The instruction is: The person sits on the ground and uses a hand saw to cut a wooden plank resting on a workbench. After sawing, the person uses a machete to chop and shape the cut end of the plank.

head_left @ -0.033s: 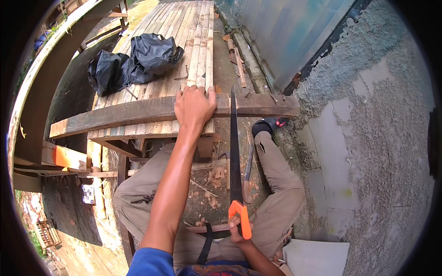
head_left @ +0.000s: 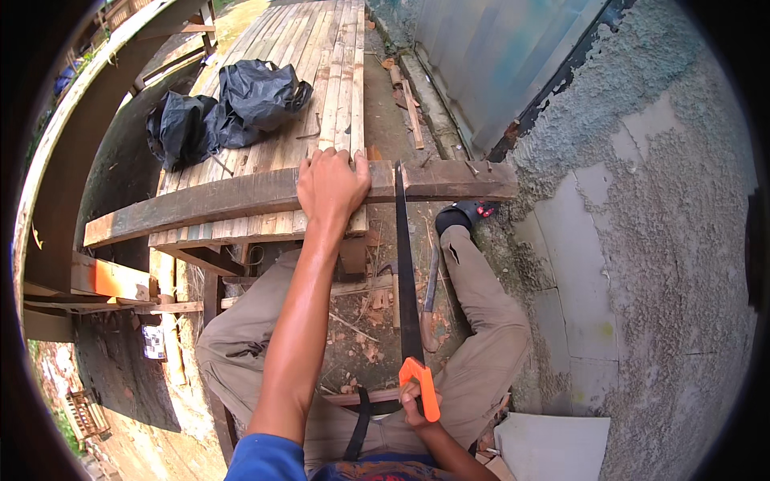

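A long dark wooden beam lies across the end of the slatted bench, its right end sticking out past the bench edge. My left hand presses down on the beam from above, fingers over its far edge. In my right hand, low in front of me, is the orange handle of a hand saw. Its black blade points away from me and crosses the beam just right of my left hand, tip near the beam's far edge. A few nails stick up from the beam's overhanging end.
Black plastic bags lie on the slatted bench. A rough grey wall runs along the right. Between my legs, a long-handled tool and wood scraps lie on the ground. A white sheet sits at lower right.
The saw has come slightly back toward me; its tip, which reached past the beam's far edge, is now about level with it. My left hand stays on the beam.
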A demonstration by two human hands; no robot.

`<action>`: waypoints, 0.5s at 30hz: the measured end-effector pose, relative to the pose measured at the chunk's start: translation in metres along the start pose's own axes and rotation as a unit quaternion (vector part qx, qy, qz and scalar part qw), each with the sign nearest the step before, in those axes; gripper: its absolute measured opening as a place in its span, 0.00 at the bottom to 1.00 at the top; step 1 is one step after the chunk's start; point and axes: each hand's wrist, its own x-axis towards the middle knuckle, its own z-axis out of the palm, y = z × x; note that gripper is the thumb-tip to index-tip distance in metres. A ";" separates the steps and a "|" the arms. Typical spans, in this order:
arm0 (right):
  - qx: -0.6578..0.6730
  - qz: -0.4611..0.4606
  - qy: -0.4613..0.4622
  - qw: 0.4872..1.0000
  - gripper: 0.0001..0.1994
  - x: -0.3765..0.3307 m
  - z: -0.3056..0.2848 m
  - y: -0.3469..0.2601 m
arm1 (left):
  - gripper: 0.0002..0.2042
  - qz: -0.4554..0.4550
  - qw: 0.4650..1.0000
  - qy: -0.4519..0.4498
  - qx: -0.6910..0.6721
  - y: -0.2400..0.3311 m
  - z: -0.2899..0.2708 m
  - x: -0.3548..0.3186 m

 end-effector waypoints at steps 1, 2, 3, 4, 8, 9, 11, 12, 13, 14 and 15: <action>0.017 0.010 -0.002 1.000 0.08 -0.021 -0.010 0.007 | 0.21 0.003 1.000 0.019 -0.003 -0.001 -0.001 0.001; 0.006 0.016 -0.013 1.000 0.07 -0.020 -0.014 0.008 | 0.21 -0.002 1.000 0.013 0.005 -0.002 -0.002 0.005; -0.008 0.015 -0.023 1.000 0.07 -0.011 -0.014 0.012 | 0.21 -0.004 1.000 0.013 0.008 -0.002 0.000 0.014; -0.088 -0.013 -0.073 0.993 0.06 0.009 -0.008 0.003 | 0.21 -0.009 1.000 0.007 0.017 -0.001 0.001 0.016; 0.158 0.075 0.080 0.981 0.10 0.142 0.039 -0.001 | 0.21 0.003 1.000 -0.005 0.013 0.008 -0.004 0.010; 0.154 0.084 0.046 0.983 0.11 0.183 0.036 -0.007 | 0.21 0.011 1.000 -0.004 0.014 0.008 -0.006 0.013; 0.181 0.107 0.015 0.977 0.13 0.226 0.032 -0.025 | 0.21 0.021 1.000 -0.012 0.013 0.009 -0.005 0.008; 0.211 0.113 0.011 0.971 0.14 0.235 0.033 -0.033 | 0.21 0.014 1.000 -0.013 0.012 0.009 -0.006 0.008; 0.178 0.120 0.020 0.976 0.17 0.230 0.034 -0.034 | 0.21 0.009 1.000 -0.014 0.011 0.009 -0.007 0.009; 0.138 0.113 0.022 0.984 0.16 0.221 0.035 -0.035 | 0.21 0.004 1.000 -0.015 0.008 0.010 -0.008 0.010; 0.096 0.111 0.020 0.989 0.16 0.202 0.035 -0.033 | 0.21 0.002 1.000 -0.014 0.010 0.009 -0.008 0.008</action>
